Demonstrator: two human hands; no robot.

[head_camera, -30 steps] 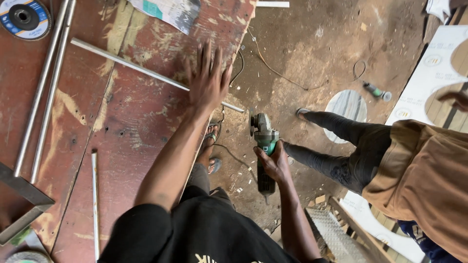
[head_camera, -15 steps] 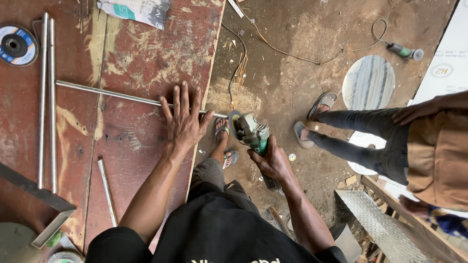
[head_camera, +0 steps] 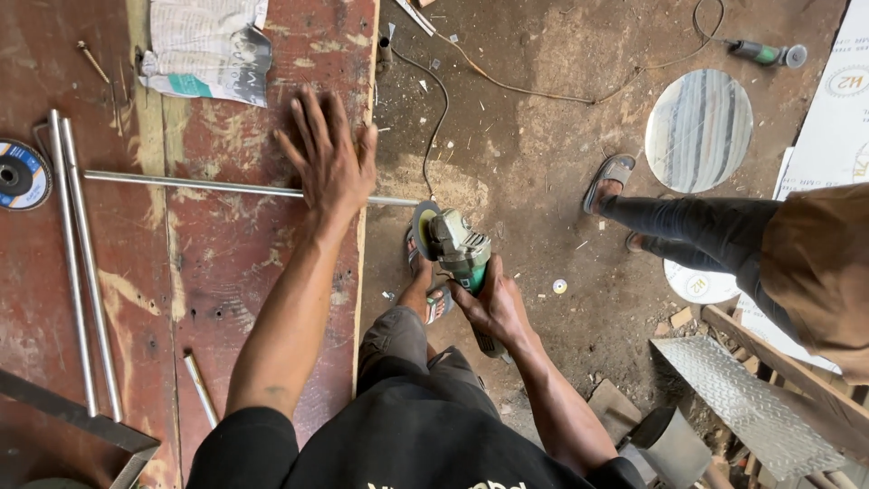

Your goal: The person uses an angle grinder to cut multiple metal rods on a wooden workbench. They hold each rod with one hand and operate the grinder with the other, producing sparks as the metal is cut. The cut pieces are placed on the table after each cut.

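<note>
My left hand (head_camera: 330,158) lies flat, fingers spread, on a thin steel rod (head_camera: 195,185) that crosses the worn red table (head_camera: 244,263) and sticks out past its right edge. My right hand (head_camera: 493,303) grips a green angle grinder (head_camera: 457,249) by its body. The grinder's disc sits right at the rod's overhanging tip, just off the table edge. My sandalled foot (head_camera: 425,281) is on the dirt floor below the grinder.
Two long steel rods (head_camera: 77,272) lie along the table's left side, beside a grinding disc (head_camera: 20,174). A crumpled paper (head_camera: 208,45) lies at the top. Another person's legs (head_camera: 688,226) stand to the right. A round metal plate (head_camera: 699,129), a second grinder (head_camera: 765,52) and chequered sheet (head_camera: 747,407) lie on the floor.
The view has shifted so the table and hands sit further right. The grinder has come closer to the rod's end. My left hand stays pressed on the rod.
</note>
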